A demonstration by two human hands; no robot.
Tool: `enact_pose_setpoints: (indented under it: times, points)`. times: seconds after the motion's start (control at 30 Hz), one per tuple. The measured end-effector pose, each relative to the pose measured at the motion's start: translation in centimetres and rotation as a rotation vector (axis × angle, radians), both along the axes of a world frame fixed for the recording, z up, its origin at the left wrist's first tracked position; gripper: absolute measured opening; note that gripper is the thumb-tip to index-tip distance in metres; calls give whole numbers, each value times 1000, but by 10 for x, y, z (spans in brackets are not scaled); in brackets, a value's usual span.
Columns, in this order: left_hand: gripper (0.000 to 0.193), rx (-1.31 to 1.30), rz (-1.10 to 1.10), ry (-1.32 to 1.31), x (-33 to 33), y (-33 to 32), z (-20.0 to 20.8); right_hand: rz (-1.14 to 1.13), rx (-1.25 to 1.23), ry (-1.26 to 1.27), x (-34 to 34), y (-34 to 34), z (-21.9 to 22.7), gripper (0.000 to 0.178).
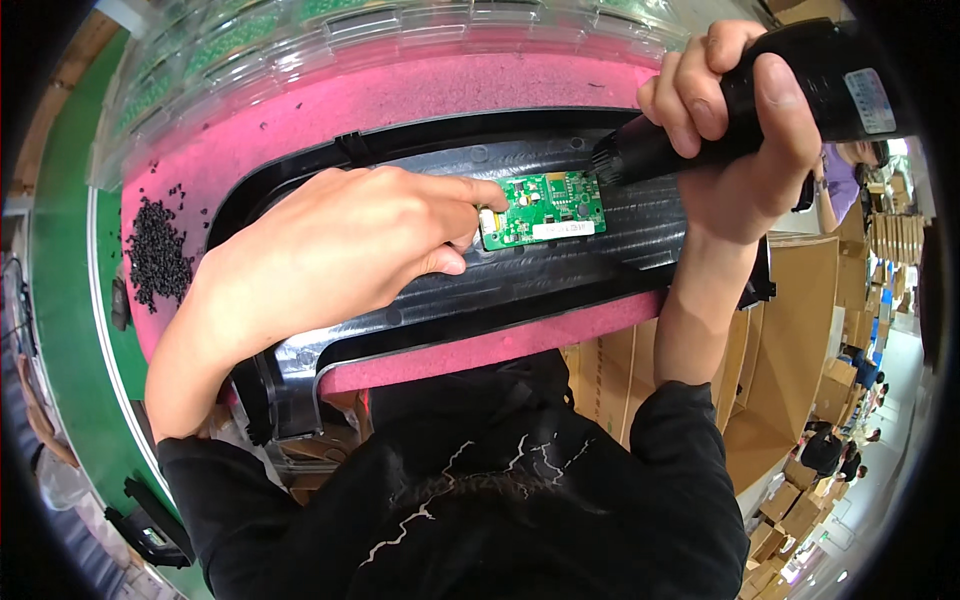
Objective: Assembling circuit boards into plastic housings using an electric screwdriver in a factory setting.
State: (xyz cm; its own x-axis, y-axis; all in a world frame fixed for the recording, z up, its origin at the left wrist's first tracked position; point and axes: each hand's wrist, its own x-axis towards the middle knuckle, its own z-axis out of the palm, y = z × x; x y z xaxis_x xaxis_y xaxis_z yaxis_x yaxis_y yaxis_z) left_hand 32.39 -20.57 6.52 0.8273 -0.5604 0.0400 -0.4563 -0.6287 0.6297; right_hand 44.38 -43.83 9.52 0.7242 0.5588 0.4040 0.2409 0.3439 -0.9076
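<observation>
While the left hand (370, 225) fingers a green circuit board (545, 205), the right hand (750, 185) holds a black hand tool (742, 112) to it

Where the left index finger lands, I see the board's left end, close to a white connector (489, 221). Other left fingers part-curled, thumb bent beneath; from my feed I cannot tell whether the hand pinches the board or only presses on it. Right hand closed round the thick cylindrical tool, fingers over one side, thumb along the other. Tool held slantwise, pale label on its body, narrow end down at the board's right edge; contact there unclear to me.

Board lies flat inside a long black plastic shell (640, 230), right of its middle, a white sticker strip along the board's near edge. Shell has raised walls and a glossy, ridged inner face. It rests on a pink mat (490, 100), lower left corner jutting past the near edge.

Further out: loose heap of small black pieces (158, 255) on the mat's left, a few strays about it. Clear plastic trays (300, 50) along the far side, green contents showing. Green surface (75, 330) at left. Open cardboard box (790, 330) at right; beyond it, a person in purple (845, 185).
</observation>
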Motion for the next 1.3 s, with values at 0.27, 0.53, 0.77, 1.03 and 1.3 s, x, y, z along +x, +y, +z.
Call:
enact_pose_setpoints:
  times: [0.27,0.53,0.77,1.03,1.3]
  points:
    - [17,72,8,23,0,27,-7,-65,4,-53,-13,34,-14,33]
    - [9,-471,121,-103,7,-6,17,294,399,128,-36,4,46,38]
    - [10,-526,122,-314,10,-5,11,289,523,152,-37,15,47,38]
    - [9,-422,116,-359,12,-3,7,237,635,212,-37,17,38,37]
    - [9,-413,158,-285,12,-4,4,217,572,171,-38,24,28,41]
